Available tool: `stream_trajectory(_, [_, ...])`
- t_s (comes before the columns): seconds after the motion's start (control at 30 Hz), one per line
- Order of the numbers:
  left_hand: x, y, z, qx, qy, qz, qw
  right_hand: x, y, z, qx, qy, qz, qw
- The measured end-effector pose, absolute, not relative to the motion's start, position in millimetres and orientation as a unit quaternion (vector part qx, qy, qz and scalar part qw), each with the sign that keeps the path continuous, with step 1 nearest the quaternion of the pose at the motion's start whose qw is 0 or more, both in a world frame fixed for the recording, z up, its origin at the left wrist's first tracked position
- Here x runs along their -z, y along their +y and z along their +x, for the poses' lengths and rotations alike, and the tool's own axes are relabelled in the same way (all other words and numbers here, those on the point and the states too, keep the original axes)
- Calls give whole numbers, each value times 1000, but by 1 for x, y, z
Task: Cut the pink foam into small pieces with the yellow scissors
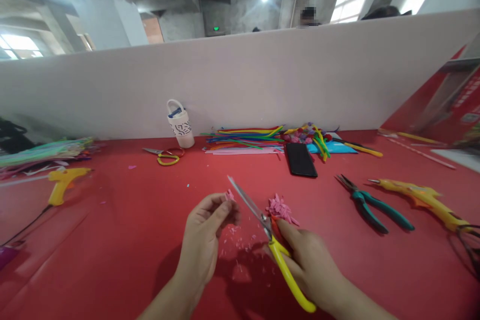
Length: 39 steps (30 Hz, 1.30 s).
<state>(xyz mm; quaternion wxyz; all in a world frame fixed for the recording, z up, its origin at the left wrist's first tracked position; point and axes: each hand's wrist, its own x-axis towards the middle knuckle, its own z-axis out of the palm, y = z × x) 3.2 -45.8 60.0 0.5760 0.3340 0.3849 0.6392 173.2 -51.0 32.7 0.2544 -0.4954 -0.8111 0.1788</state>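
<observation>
My left hand point(210, 222) is closed in a pinch on a small pink piece point(229, 195), whose material is too small to make out. My right hand point(309, 260) grips scissors point(268, 227) with yellow and orange handles. Their blades point up and left, close beside the pink piece, and look nearly closed. Just beyond my right hand lies a pile of small pink cut pieces point(280, 208). Fine pink scraps point(240, 245) are scattered on the red table point(123, 240) below and between my hands.
Along the white partition point(240, 85) stand a white tumbler point(180, 127) and a bundle of coloured pipe cleaners point(243, 139). Nearby are a black phone point(301, 160) and other scissors point(165, 156). Green-handled pliers point(371, 205) and a yellow glue gun point(420, 197) lie right; another glue gun point(62, 182) lies left.
</observation>
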Motion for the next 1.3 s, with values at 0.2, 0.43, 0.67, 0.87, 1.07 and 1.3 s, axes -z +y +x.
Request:
stream_trajectory(0.2, [-49,-54,21,-478,352,329,734,-42,-52,166,-501,-621,-459,390])
stream_trajectory(0.43, [-41,-59,30,-379,358,358,774,-33,-49,170,-582,-540,-469,386])
stream_trajectory(0.67, [-43,-56,32,-411,411,427,693,-42,-51,167,-564,-557,-478,379])
stream_trajectory(0.87, [-40,-55,32,-403,456,448,655,-40,-49,169,-489,-625,-479,374])
stream_trajectory(1.07, [-47,-45,10,-534,437,381,615,-41,-45,177,-297,-750,-515,290])
stream_trajectory(1.3, [-62,-38,-8,-610,403,348,587,-37,-50,174,-116,-832,-511,185])
